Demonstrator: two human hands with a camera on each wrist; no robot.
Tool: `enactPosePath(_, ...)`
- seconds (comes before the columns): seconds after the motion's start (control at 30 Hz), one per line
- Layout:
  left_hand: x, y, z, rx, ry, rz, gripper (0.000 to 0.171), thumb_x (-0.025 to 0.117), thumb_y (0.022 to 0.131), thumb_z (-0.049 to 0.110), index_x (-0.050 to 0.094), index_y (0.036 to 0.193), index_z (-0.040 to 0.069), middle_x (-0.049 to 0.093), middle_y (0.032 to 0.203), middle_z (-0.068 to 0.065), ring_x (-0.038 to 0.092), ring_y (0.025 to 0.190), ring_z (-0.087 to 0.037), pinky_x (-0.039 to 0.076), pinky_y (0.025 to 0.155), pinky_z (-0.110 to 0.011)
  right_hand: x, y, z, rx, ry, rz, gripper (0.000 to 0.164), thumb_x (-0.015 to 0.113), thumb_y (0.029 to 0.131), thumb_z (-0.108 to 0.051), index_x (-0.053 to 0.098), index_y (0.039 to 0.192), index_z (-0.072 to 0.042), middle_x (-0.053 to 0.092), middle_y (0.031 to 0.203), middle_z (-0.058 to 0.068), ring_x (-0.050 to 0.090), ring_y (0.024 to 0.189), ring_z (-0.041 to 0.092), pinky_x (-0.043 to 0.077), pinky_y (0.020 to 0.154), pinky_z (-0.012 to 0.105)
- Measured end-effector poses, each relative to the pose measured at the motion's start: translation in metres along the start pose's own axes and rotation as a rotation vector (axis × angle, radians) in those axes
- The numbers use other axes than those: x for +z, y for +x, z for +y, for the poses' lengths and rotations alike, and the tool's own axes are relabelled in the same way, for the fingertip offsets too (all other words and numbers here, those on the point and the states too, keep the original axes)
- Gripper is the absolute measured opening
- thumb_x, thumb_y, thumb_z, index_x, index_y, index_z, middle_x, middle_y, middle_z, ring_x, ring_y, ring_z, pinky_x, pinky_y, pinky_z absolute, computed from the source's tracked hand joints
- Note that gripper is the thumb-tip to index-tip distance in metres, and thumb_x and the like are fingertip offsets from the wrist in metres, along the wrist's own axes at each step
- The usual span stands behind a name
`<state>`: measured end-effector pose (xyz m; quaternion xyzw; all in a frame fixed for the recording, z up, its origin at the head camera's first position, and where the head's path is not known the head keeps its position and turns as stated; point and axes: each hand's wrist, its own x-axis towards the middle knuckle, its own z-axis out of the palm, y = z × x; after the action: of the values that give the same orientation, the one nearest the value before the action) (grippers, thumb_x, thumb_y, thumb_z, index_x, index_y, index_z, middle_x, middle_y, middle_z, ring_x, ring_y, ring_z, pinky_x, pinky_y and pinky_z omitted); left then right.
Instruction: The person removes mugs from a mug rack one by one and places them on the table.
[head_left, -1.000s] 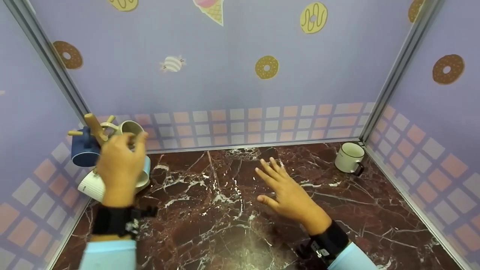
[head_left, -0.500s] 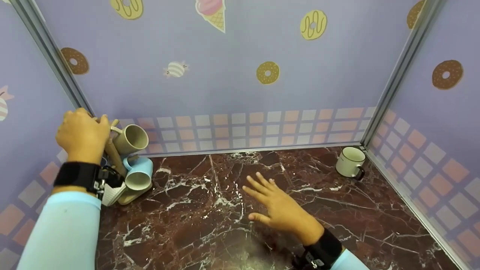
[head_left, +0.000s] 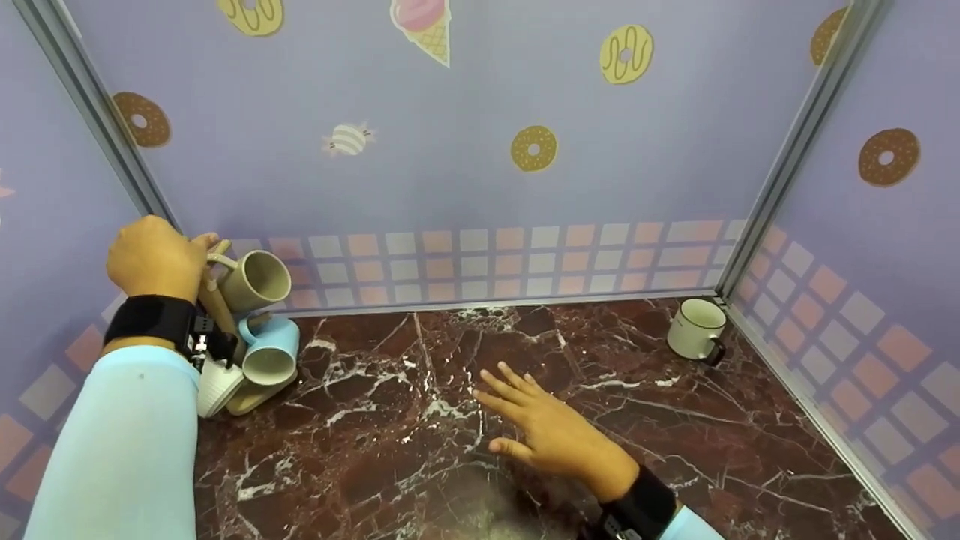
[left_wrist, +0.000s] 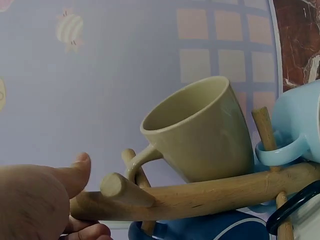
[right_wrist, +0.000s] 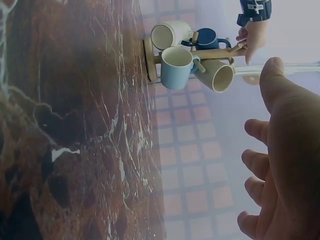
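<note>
At the back left, a wooden mug tree (left_wrist: 215,195) bears several mugs on its pegs. My left hand (head_left: 157,259) grips the top of its post, thumb on one side and fingers curled underneath in the left wrist view. A beige mug (left_wrist: 205,140) hangs tilted by its handle close to that hand. Lower down hang a light blue mug (head_left: 271,352) and a white ribbed mug (right_wrist: 172,34). The dark blue mug (right_wrist: 206,39) is hidden behind my hand in the head view. My right hand (head_left: 551,431) holds nothing, fingers spread over the marbled tabletop.
A white mug (head_left: 694,330) with a dark rim and black handle stands upright in the back right corner. Patterned lilac walls (head_left: 450,180) enclose the dark red marbled table (head_left: 420,465) at the back and on both sides.
My left hand has moved left from in front of the mug tree to the top of its post. My right hand has drifted slightly left and toward me.
</note>
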<state>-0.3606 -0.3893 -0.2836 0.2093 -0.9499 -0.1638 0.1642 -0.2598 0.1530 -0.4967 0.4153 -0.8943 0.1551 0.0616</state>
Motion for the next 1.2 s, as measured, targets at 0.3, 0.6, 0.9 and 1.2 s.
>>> enactPosePath(0.3, 0.003, -0.002, -0.001, -0.008, -0.081, 0.058, 0.059, 0.068, 0.111, 0.038, 0.071, 0.125, -0.019, 0.072, 0.129, -0.045, 0.070, 0.117, -0.063, 0.063, 0.091, -0.068, 0.002, -0.001, 0.001, 0.005, 0.019, 0.003, 0.079, 0.047, 0.114, -0.070, 0.035, 0.179, -0.027, 0.018, 0.190, 0.000, 0.018, 0.178, 0.038, 0.022, 0.142, 0.061)
enactPosePath(0.6, 0.004, -0.002, -0.001, 0.028, -0.138, 0.067, 0.054, 0.067, 0.112, 0.029, 0.070, 0.128, -0.023, 0.069, 0.129, -0.048, 0.067, 0.120, -0.066, 0.061, 0.100, -0.071, 0.002, -0.001, 0.001, 0.037, 0.019, -0.021, 0.081, 0.049, 0.113, -0.069, 0.034, 0.180, -0.025, 0.013, 0.191, -0.004, 0.011, 0.179, 0.032, 0.017, 0.144, 0.058)
enactPosePath(0.9, 0.000, -0.004, -0.007, 0.060, -0.142, 0.009, 0.055, 0.067, 0.113, 0.032, 0.072, 0.123, -0.021, 0.072, 0.123, -0.046, 0.070, 0.108, -0.061, 0.062, 0.080, -0.056, 0.003, -0.001, -0.001, 0.048, 0.030, -0.027, 0.082, 0.049, 0.112, -0.071, 0.033, 0.180, -0.029, 0.011, 0.191, -0.004, 0.010, 0.180, 0.032, 0.019, 0.144, 0.060)
enactPosePath(1.2, -0.003, 0.003, -0.012, 0.190, -0.092, -0.026, 0.047, 0.067, 0.111, 0.030, 0.074, 0.106, -0.017, 0.070, 0.095, -0.034, 0.066, 0.082, -0.048, 0.054, 0.061, -0.046, 0.005, 0.001, -0.001, 0.023, 0.020, -0.026, 0.079, 0.050, 0.113, -0.070, 0.039, 0.178, -0.026, 0.012, 0.191, -0.006, 0.011, 0.179, 0.035, 0.018, 0.143, 0.062)
